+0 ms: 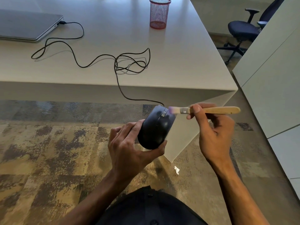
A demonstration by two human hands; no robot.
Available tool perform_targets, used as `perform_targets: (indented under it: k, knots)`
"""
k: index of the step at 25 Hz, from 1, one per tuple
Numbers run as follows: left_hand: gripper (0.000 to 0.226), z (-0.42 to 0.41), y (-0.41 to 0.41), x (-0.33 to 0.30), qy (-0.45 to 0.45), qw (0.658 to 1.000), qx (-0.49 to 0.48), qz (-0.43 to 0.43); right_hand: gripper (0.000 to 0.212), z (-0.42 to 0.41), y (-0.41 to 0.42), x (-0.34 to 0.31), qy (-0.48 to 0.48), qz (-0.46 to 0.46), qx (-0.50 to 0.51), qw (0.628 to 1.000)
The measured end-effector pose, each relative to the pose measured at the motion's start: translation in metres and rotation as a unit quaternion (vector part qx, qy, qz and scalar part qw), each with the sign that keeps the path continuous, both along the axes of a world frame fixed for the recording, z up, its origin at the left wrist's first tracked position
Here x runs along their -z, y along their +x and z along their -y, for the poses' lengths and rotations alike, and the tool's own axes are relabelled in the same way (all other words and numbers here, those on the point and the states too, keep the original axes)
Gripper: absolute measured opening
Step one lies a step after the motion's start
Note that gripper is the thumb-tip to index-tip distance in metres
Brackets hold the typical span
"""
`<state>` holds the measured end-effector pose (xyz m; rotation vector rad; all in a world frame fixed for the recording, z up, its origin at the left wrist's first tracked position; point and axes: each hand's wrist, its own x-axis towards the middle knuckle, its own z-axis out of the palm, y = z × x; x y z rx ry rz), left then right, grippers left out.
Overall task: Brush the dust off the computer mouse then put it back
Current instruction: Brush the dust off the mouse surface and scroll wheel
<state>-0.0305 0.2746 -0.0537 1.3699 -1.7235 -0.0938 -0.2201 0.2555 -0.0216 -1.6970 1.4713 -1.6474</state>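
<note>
My left hand (128, 148) grips a black wired computer mouse (156, 129) from its left side and rear, holding it in the air in front of the desk edge, buttons up. My right hand (212, 130) pinches a small wooden-handled brush (211, 110) near its metal ferrule. The brush lies level, bristles pointing left and touching the mouse's front right button area. The mouse's black cable (118, 75) runs up over the desk edge, loops on the desktop and plugs into a closed grey laptop (27, 25) at the back left.
The white desk (178, 54) fills the upper half of the view, its corner at the right. A red mesh pen cup (159, 13) stands at the back. A dark office chair (243, 30) and white cabinets (276, 78) stand at the right. Patterned carpet lies below.
</note>
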Motion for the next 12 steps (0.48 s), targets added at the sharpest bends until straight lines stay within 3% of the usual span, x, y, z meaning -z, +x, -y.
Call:
perform_targets:
  k: [3,6,12]
  knots:
    - [0.071,0.000,-0.003,-0.001,0.010,1.000,-0.007,0.002,0.022,-0.018,0.003,-0.002,0.016,0.077,-0.141,0.987]
    - [0.069,0.001,-0.007,-0.004,0.012,1.000,-0.008,-0.003,0.020,-0.027,0.004,-0.003,0.052,0.077,-0.224,0.970]
    - [0.071,0.000,-0.015,-0.009,-0.012,1.000,-0.015,-0.010,0.023,-0.009,-0.012,-0.002,0.047,0.056,-0.115,0.991]
